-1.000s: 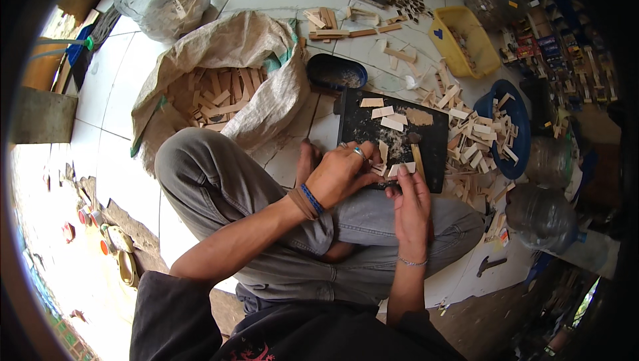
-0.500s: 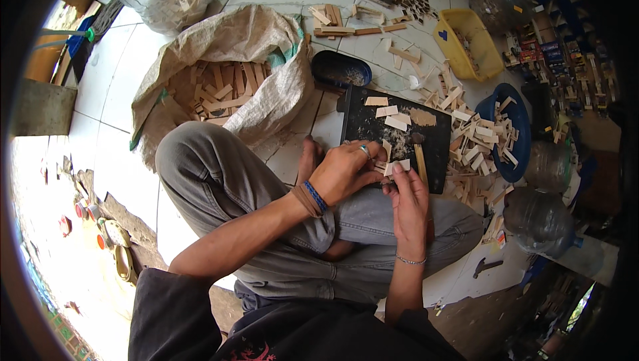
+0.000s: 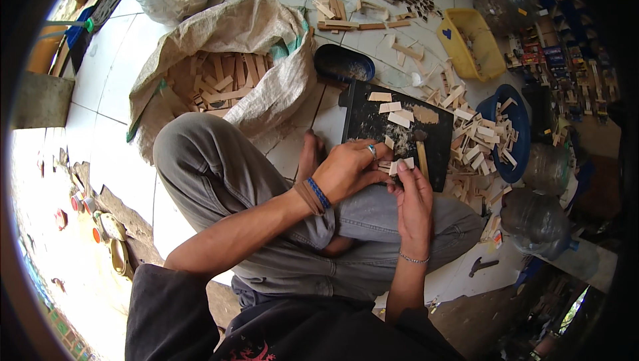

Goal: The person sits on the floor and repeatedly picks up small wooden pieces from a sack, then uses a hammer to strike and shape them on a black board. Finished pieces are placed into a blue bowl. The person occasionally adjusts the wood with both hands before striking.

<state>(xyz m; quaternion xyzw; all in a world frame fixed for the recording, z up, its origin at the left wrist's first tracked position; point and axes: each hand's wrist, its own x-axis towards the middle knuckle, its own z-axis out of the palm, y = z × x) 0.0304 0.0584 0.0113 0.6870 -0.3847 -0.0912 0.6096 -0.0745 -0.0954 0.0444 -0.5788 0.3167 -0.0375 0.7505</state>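
My left hand (image 3: 346, 173), with a ring and a blue-and-brown wristband, is closed around small pale wood pieces above my crossed legs. Between thumb and fingers, my right hand (image 3: 414, 191) pinches a small wooden block (image 3: 402, 165) against the pieces at my left fingertips. How these pieces join is too small to tell. Just beyond my hands lies a black board (image 3: 359, 118) dusted with sawdust. Several flat wood pieces (image 3: 391, 107) rest on it, along with a wooden-handled tool (image 3: 423, 158) with a dark head.
A woven sack (image 3: 283, 94) of wood strips stands front left, beside a dark oval tray (image 3: 329, 61). Right of the board, wood pieces (image 3: 474, 136) pile up against a blue basin (image 3: 526, 151). Farther out are a yellow tub (image 3: 491, 64), plastic bottles (image 3: 538, 221) and a hammer (image 3: 482, 266).
My hands stay together on the wood pieces, and my right hand has shifted slightly to the right with the block. The view has tilted a little.
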